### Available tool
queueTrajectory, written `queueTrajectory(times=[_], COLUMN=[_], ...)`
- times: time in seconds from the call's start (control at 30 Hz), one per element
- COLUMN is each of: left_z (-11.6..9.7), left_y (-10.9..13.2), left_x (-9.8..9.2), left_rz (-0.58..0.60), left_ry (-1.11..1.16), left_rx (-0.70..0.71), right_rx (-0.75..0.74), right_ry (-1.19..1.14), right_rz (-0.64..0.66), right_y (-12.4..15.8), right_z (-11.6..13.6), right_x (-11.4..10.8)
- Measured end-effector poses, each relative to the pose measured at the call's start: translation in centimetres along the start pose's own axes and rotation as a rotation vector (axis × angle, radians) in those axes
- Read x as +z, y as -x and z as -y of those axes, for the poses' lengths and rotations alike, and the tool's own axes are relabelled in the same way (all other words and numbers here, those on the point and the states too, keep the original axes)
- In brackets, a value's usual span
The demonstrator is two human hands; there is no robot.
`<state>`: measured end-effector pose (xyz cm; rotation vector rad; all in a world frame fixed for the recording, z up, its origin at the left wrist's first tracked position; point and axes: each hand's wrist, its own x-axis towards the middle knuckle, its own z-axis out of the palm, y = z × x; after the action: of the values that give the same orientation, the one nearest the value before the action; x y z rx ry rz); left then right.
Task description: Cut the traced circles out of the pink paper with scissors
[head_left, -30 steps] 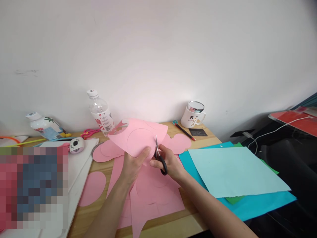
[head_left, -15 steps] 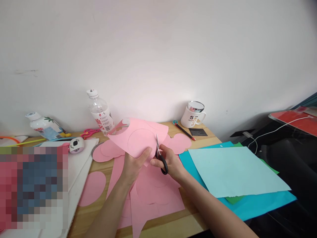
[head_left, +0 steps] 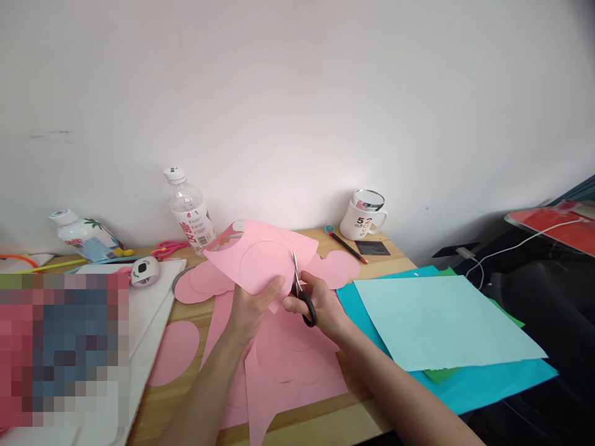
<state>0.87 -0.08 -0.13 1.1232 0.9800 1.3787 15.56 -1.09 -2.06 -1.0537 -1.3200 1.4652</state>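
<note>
While left hand (head_left: 255, 306) pinches a pink sheet (head_left: 263, 265) between thumb and fingers, above the desk (head_left: 320, 422) near its back edge, right hand (head_left: 321, 308) grips scissors (head_left: 304, 297) by the handles, against the sheet's right part. Barely any shift just now; cutting seems slow.

Craft desk (head_left: 379, 266) (probably at home), white wall (head_left: 297, 111), mug (head_left: 354, 224), bottles (head_left: 195, 226), pink paper (head_left: 263, 260)
</note>
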Motion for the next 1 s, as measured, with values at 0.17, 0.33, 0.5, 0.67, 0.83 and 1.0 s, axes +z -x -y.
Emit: queueTrajectory(times=[0.17,0.33,0.5,0.67,0.83,1.0], left_z=[-0.6,-0.9,-1.2,-1.3,-1.2,-1.1], left_y=[0.1,0.0,-0.3,-0.3,-0.3,-0.4], left_x=[0.0,-0.2,-0.5,-0.8,-1.0,-1.3], left_rz=[-0.005,0.021,0.063,0.147,0.184,0.203], left_ry=[-0.008,0.010,0.030,0.043,0.011,0.017], left_rx=[-0.003,-0.029,-0.049,-0.075,-0.075,-0.068], right_rx=[0.008,0.015,0.027,-0.043,-0.044,-0.060], right_ry=[0.006,0.051,0.037,-0.045,-0.053,-0.034], right_rz=[-0.012,-0.023,-0.010,0.054,0.048,0.048], right_y=[-0.1,0.0,-0.1,-0.1,-0.1,-0.2], right_z=[-0.1,-0.2,-0.1,0.1,0.3,0.2], right_x=[0.0,0.0,0.0,-0.1,0.0,0.0])
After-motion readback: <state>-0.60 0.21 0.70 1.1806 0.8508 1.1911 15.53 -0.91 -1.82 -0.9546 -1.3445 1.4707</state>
